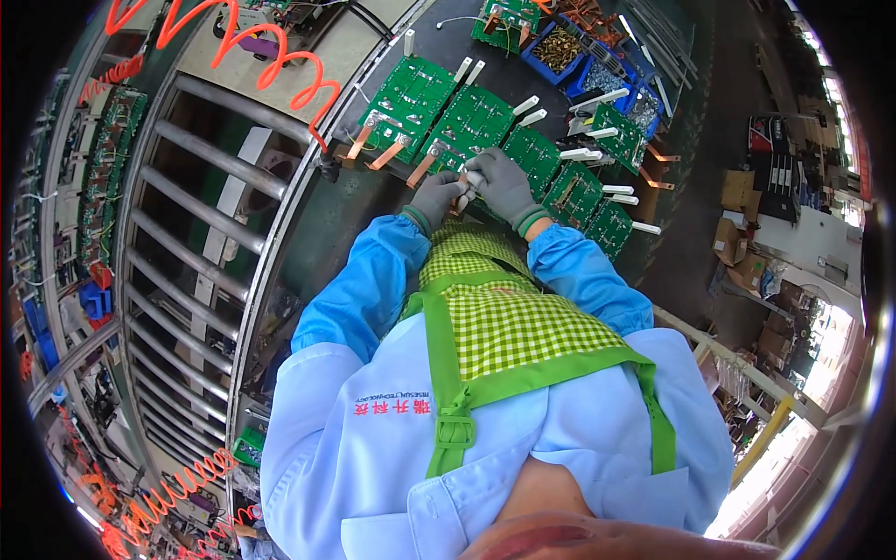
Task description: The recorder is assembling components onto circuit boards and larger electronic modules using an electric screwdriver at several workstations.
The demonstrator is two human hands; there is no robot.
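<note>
Both my hands wear grey gloves and meet at the near edge of a row of green circuit boards. My left hand (435, 199) is closed, its fingertips pinched around a small copper-coloured strip (461, 200), mostly covered by the gloves. My right hand (504, 185) is closed too, its fingertips against the left ones; what they grip is hidden. Just beyond lies a circuit board (471, 123) with white posts at its far edge and a bare copper strip (422, 169) sticking out toward me. Left of it is another circuit board (409, 98) with two copper strips.
More circuit boards (571, 194) continue to the right, and one (620, 136) sits behind them. Blue bins (560, 54) hold brass-coloured and silvery small parts at the back. A roller conveyor (201, 159) runs along the left. An orange coiled hose (313, 84) hangs over the bench's left edge.
</note>
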